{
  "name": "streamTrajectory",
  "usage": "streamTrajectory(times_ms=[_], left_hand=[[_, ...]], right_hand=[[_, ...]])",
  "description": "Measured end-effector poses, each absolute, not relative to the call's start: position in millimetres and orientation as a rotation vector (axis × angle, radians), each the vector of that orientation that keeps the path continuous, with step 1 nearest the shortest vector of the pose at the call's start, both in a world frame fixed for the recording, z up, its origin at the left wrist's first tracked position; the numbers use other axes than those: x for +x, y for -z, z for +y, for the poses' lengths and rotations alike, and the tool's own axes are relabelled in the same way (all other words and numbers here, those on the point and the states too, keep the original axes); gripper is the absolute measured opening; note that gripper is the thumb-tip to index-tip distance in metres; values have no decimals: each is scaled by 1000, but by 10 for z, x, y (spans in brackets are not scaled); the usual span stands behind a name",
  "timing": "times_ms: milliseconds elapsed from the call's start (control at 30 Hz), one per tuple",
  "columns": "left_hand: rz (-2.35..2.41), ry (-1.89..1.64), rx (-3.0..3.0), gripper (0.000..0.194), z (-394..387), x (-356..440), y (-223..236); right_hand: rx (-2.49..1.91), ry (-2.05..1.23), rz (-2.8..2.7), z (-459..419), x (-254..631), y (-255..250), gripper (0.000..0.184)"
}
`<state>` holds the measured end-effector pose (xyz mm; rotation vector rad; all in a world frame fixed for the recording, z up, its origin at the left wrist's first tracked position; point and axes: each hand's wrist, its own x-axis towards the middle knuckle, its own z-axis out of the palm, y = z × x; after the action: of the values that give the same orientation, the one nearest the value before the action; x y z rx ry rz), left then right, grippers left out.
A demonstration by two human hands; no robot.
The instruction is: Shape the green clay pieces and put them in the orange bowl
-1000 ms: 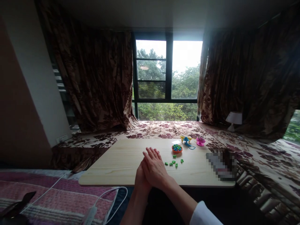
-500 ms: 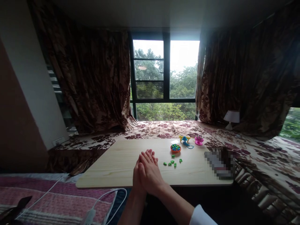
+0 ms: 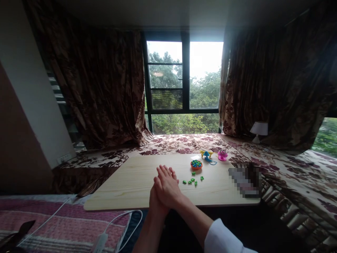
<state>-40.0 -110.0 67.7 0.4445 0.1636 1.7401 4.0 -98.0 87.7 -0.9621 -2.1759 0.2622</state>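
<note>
My right hand (image 3: 169,188) lies palm against my left hand (image 3: 157,202) above the near part of the table, its fingers stretched out flat and slightly apart. Most of the left hand is hidden behind the right; its fingertips show past the right fingers and look extended. No object is visible between the palms. To the right of the hands, several small green pieces (image 3: 195,183) are scattered on the wooden tabletop (image 3: 118,186). Behind them stands an orange bowl (image 3: 196,168) filled with blue and green bits.
At the table's far side are a blue and yellow toy (image 3: 206,155) and a pink stand (image 3: 222,155). A pixelated item (image 3: 246,182) lies by the right edge. A white lamp (image 3: 259,128) stands on the flowered window seat. A power strip (image 3: 100,243) with a white cable is at lower left.
The right hand has slid a little over the left, and its wrist and white sleeve have come further into view. The table things stay in place while the view shifts slightly.
</note>
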Motion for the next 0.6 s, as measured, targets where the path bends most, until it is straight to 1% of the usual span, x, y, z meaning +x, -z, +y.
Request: streamTrajectory(times_ms=[100, 233, 333, 433, 533, 600], left_hand=[[189, -1676, 478, 42, -1079, -537, -777], [192, -1743, 473, 40, -1048, -636, -744], [203, -1754, 464, 39, -1046, -507, -684], [223, -1668, 496, 40, -1063, -421, -718], [248, -1617, 515, 41, -1052, -500, -767], [270, -1616, 513, 41, -1023, -557, -746]], right_hand=[[-941, -272, -2177, -914, 109, -894, 44], [-769, -287, -2244, -1120, 111, -809, 47], [-882, -369, -2179, -1081, 33, -831, 47], [-1002, -431, -2130, -904, 64, -900, 44], [-946, -411, -2161, -946, 166, -864, 43], [-863, -384, -2189, -1071, 189, -795, 46]])
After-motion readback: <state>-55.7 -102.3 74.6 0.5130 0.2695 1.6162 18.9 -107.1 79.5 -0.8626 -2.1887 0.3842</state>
